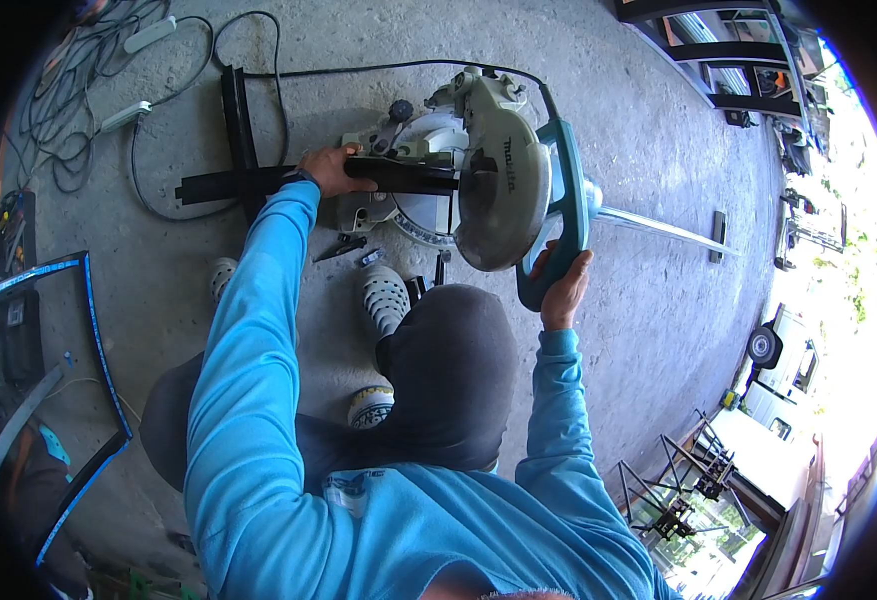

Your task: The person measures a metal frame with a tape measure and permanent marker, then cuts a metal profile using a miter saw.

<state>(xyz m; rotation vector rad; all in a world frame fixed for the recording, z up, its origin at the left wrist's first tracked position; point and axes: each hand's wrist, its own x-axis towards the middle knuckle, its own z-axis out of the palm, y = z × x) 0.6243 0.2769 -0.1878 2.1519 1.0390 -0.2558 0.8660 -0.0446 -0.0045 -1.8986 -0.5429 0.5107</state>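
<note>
A miter saw point(504, 180) with a grey blade guard stands on the concrete floor in front of me. My left hand point(333, 172) grips a dark metal profile point(409, 177), pressing it across the saw's base at the left of the blade. The profile's right end meets the guard, which hides the blade. Fingers of my right hand point(565, 288) wrap around the lower end of the saw's teal handle point(571, 200). Another dark profile point(240, 120) lies under the held piece on the left.
Tangled cables and a power strip point(151, 35) lie at upper left. The saw's cord point(399, 66) arcs behind it. Small dark parts point(342, 247) sit near my shoe. A blue-edged frame point(109, 380) stands at left, a clear strip point(659, 228) extends right, and a dark rack point(724, 50) is upper right.
</note>
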